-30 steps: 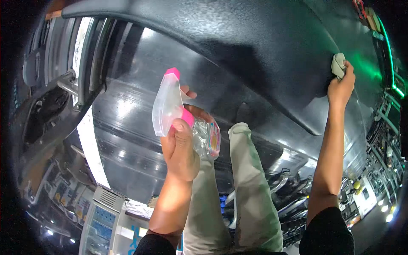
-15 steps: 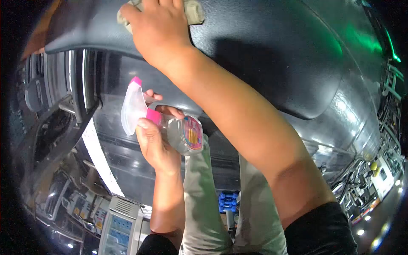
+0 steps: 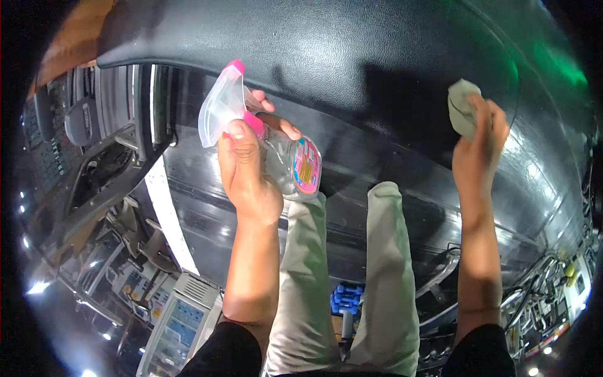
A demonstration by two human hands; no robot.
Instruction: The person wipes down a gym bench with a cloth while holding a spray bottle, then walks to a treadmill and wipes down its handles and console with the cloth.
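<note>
My left hand [image 3: 251,182] is wrapped round the neck of a clear spray bottle [image 3: 281,157] with a pink-trimmed trigger head and a colourful label. The bottle is tilted, its head toward the upper left. Over to the right, my right hand [image 3: 482,138] grips a folded pale cloth [image 3: 463,107] at the edge of a large black padded surface [image 3: 314,50]. Whether the cloth touches the padding I cannot tell. The padding shows a sheen and a dark shadow near its middle.
Blue dumbbells [image 3: 346,298] stand on the floor between my legs. A white-framed cabinet [image 3: 179,320] with blue contents is at the lower left. Dark metal-framed equipment [image 3: 100,157] lines the left, and a cluttered metallic area [image 3: 546,295] fills the lower right.
My right hand has swept from the upper left of the padding to the right with the cloth. My left hand and the bottle have shifted slightly up and right in view.
</note>
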